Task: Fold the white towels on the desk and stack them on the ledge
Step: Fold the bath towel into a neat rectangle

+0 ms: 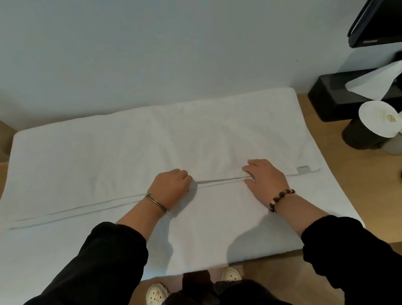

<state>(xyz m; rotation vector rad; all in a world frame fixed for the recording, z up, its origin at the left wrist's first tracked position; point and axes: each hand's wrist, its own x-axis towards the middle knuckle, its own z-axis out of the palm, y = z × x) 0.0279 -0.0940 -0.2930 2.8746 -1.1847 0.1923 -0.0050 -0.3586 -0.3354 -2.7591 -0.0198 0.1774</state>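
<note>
The towel (144, 146) is plain white with no pattern, apart from a small grey label (303, 169) at its right edge. The desk (364, 184) is light honey-brown wood and the wall (156, 32) pale blue-grey. Both sleeves (96, 277) are black. A dull silver bangle (157, 203) sits left of centre, and a bracelet (281, 199) of dark brown beads with a few pale ones sits right of centre. At upper right, the monitor (383, 6) and tissue box (334, 97) are black and the tissue (379, 80) is white. The cup lids (379, 119) are white with a gold emblem. At the bottom, the clogs (156, 298) are cream with coloured dots.
</note>
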